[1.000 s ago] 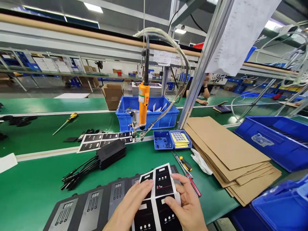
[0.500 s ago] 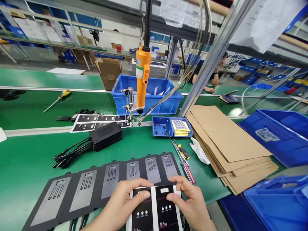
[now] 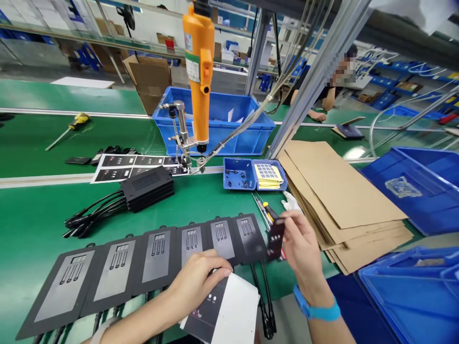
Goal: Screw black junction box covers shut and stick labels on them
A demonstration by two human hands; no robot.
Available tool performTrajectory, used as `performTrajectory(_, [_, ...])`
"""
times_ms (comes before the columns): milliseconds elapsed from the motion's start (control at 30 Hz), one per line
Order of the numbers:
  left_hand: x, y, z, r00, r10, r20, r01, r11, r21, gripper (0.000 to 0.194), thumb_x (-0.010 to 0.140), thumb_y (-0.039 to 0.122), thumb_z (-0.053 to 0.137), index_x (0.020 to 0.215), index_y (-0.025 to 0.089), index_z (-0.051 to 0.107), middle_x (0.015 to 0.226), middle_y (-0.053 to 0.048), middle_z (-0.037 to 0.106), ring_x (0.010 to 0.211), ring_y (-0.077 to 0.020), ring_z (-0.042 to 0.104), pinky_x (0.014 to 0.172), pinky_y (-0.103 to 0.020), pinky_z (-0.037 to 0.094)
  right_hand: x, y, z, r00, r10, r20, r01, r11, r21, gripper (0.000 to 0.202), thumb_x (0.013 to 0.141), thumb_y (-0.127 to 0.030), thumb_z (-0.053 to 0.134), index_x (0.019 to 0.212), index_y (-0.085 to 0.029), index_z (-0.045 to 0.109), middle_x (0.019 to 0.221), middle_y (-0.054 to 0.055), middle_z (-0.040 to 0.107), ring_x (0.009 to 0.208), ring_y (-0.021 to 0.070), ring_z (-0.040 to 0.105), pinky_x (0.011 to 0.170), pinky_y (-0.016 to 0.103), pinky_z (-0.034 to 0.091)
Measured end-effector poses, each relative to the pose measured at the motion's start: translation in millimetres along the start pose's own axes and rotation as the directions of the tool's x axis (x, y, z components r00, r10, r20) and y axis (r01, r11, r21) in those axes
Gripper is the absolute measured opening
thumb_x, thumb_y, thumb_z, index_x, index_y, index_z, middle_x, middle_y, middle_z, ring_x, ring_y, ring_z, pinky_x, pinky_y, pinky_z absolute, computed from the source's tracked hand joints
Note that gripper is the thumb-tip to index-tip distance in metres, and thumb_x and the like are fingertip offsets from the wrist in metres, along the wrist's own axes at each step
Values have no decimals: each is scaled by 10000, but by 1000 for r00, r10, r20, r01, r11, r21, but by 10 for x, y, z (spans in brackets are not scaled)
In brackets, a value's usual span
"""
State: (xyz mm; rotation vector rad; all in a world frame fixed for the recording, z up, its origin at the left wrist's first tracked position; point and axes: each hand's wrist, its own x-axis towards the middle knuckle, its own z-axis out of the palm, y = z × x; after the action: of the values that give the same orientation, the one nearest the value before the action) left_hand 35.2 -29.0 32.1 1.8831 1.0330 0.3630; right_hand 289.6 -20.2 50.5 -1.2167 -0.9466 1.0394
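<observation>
My left hand (image 3: 202, 279) pinches the top edge of a label sheet (image 3: 234, 310), which has one black label left beside bare white backing. Between the fingertips of my right hand (image 3: 299, 239) hangs a single black label (image 3: 276, 239) with small white dots, apart from the sheet and somewhat blurred. Just beyond my hands, a row of several flat black control boxes (image 3: 158, 258) lies on the green bench, each with a grey panel and a small display window. The label is near the rightmost box (image 3: 249, 236). Black cables (image 3: 265, 306) run from the boxes toward me.
An orange electric screwdriver (image 3: 199, 81) hangs before a blue bin (image 3: 229, 129). A screw tray (image 3: 238, 174), black adapters (image 3: 147, 188), more label sheets (image 3: 125, 167) and cardboard sheets (image 3: 344, 191) lie around. Blue crates (image 3: 412, 296) stand at right; a person (image 3: 319, 95) sits beyond.
The right-hand black label has come off the sheet, and my right hand has carried it up and to the right. My left hand still holds the sheet, now tilted.
</observation>
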Motion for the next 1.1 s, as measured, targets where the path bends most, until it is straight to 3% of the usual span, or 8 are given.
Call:
performTrajectory(67, [56,21,79,998,67,12,-68,985,158,295,1001,297,467,956,263,756,896,-35,662,704,-174,668,647,-268,503,214,77,6,996,75,57,-62,979,-193,215,882,-433,663,923,-228,612,785,-21,536,638,106,458,594,230,407])
performTrajectory(133, [106,25,171,989,148,25,-147,920,364,314,1015,303,427,1105,256,724,1087,-73,663,628,-168,669,584,-286,523,352,189,50,984,113,135,-65,947,-315,272,862,-456,659,881,-190,611,771,-9,565,663,118,493,626,246,419])
performTrajectory(200, [144,13,263,977,207,47,-199,816,542,355,1024,293,389,1250,228,655,1283,-126,618,628,-196,694,536,-315,543,410,304,108,977,130,170,-61,929,-365,288,841,-456,658,842,-171,618,751,1,581,672,127,511,644,259,421])
performTrajectory(300, [169,-18,362,964,249,97,-249,704,665,368,1019,251,413,1324,169,600,1371,-180,581,698,-244,726,544,-348,584,406,423,167,975,140,171,-63,917,-393,287,816,-443,664,833,-158,633,760,13,597,680,132,520,671,273,421])
performTrajectory(567, [156,8,362,943,314,113,-298,641,707,338,985,213,537,1301,111,603,1344,-196,607,767,-231,737,576,-348,627,385,464,156,970,160,185,-67,902,-426,269,814,-438,639,831,-169,641,750,13,594,664,135,515,656,274,420])
performTrajectory(867, [180,84,372,953,224,205,-299,571,765,537,900,128,617,1426,177,519,1381,-206,577,637,-200,702,555,-337,617,394,479,172,969,165,182,-64,884,-463,260,812,-426,622,831,-167,637,751,13,595,648,127,498,634,266,417])
performTrajectory(1100, [182,74,386,953,215,215,-301,575,761,547,910,107,578,1447,166,494,1377,-219,571,671,-209,705,570,-343,617,393,498,158,975,147,170,-40,857,-513,229,814,-396,619,826,-170,654,746,13,609,636,126,498,615,263,409])
